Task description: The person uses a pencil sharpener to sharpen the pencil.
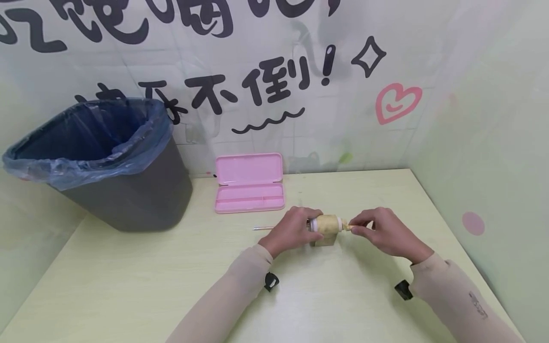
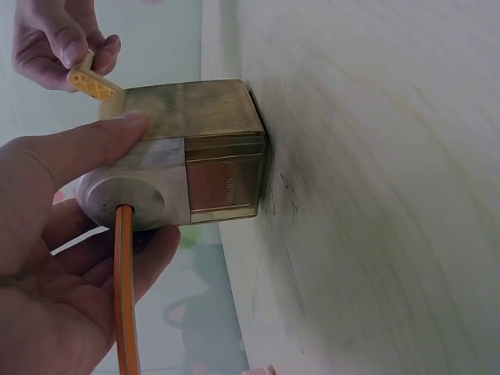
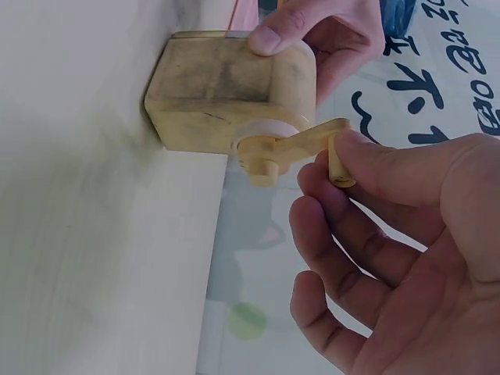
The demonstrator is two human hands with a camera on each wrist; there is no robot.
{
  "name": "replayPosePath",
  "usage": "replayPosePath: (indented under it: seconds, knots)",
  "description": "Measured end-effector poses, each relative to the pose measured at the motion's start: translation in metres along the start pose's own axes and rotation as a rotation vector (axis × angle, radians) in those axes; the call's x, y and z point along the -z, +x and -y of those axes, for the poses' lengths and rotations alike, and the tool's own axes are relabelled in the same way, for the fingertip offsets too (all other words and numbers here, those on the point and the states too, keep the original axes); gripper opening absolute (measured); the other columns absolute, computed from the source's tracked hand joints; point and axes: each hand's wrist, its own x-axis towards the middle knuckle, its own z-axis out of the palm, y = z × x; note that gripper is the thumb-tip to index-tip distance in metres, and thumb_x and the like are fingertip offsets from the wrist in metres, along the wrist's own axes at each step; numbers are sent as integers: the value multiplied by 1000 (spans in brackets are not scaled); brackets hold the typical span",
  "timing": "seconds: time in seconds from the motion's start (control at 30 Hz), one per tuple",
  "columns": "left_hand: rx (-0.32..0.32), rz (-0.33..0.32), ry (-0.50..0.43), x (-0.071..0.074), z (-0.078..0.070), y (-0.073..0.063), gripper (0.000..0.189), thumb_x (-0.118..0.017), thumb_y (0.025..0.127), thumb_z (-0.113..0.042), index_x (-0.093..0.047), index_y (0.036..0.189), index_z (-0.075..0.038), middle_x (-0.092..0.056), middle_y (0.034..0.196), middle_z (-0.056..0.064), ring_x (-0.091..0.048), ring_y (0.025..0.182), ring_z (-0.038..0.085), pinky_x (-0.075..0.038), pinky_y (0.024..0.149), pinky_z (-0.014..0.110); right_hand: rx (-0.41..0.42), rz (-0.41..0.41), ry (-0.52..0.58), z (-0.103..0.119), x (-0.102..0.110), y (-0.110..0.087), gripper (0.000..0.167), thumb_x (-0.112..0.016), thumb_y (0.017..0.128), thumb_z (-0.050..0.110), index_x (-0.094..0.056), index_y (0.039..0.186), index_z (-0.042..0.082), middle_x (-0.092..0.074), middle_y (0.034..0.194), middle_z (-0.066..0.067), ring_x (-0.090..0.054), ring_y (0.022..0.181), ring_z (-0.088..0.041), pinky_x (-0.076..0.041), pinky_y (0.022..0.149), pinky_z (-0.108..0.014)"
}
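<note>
A yellowed crank pencil sharpener [image 1: 328, 224] stands on the table, with a see-through shavings drawer [image 2: 225, 180] low on its side. My left hand [image 1: 293, 228] grips its body, thumb on one side and fingers curled round the other. An orange striped pencil [image 2: 125, 289] sticks out of the hole in its front, pointing left in the head view. On the opposite end, my right hand [image 1: 383, 231] pinches the knob [image 3: 339, 160] of the yellow crank [image 3: 301, 144] between thumb and forefinger. The other right fingers are loosely curled below the knob.
An opened pink pencil case [image 1: 249, 190] lies near the back wall. To its left stands a grey bin [image 1: 141, 195] lined with a blue bag. A wall [image 1: 484, 143] borders the table on the right, and black writing covers the back wall.
</note>
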Motion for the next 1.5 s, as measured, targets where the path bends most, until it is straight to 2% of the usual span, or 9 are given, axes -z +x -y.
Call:
replayPosePath:
  seconds: [0.3,0.53,0.83,1.07,1.33,1.5]
  knots:
    - [-4,-7,-1,-1,1,1,46,-87,77,-12,-70,119,-3,-73,106,7,-60,77,9,-49,65,18,-3,-97,-21,-4,1,24,11,-69,93,8,-78,100,5,-74,95,-5,-62,79,-16,-50,63,-30]
    - [-1,-11,-2,-1,2,1,46,-86,77,-12,-70,119,-3,-72,106,6,-59,78,10,-49,65,18,-22,-116,-24,-7,0,38,14,-68,94,8,-77,102,1,-74,98,-11,-64,82,-21,-47,65,-34]
    - [-3,-11,-2,-1,2,2,45,-86,78,-12,-70,119,-4,-72,105,6,-60,78,11,-49,66,19,-63,-108,-36,-13,-4,45,17,-66,95,8,-75,105,-2,-74,100,-14,-66,89,-26,-49,71,-38]
    - [1,-14,-15,-1,2,1,45,-86,77,-12,-70,118,-4,-72,104,6,-59,77,10,-49,65,19,-109,-88,-20,-22,-14,50,17,-66,94,8,-75,104,-2,-74,98,-13,-65,86,-25,-50,71,-38]
    - [0,-21,-20,-3,2,0,46,-87,77,-13,-70,119,-4,-72,107,7,-59,78,10,-49,66,19,-155,-10,5,-36,-31,52,13,-66,93,1,-76,100,-2,-73,89,-8,-63,79,-19,-50,66,-33]
    - [12,-38,-19,-2,2,-1,47,-88,76,-14,-71,118,-5,-73,107,6,-60,78,10,-49,66,19,-141,22,-3,-42,-40,50,16,-63,90,-7,-76,99,-4,-73,89,-9,-64,79,-19,-53,70,-35]
